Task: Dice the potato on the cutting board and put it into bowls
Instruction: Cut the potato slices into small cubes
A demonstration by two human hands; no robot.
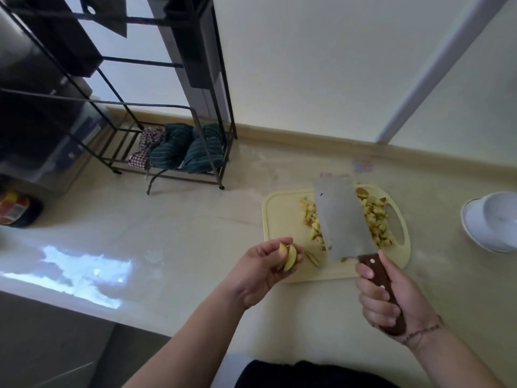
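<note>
A pale yellow cutting board [282, 219] lies on the counter with a heap of diced potato [376, 219] on its far right part. One thin potato strip [312, 258] lies near the board's front left. My left hand [263, 271] is raised over the board's left corner and pinches two potato slices [288, 256]. My right hand [387, 298] grips the brown wooden handle of a cleaver [342, 217], whose broad blade hovers over the board and hides part of the dice. White bowls [492, 222], stacked, stand to the right of the board.
A black wire rack [167, 152] holding folded striped cloths [181, 149] stands on the counter at the back left. A dark appliance fills the far left, with a colourful packet [14, 208] beside it. The wall runs along the back, and the counter's front edge is at lower left.
</note>
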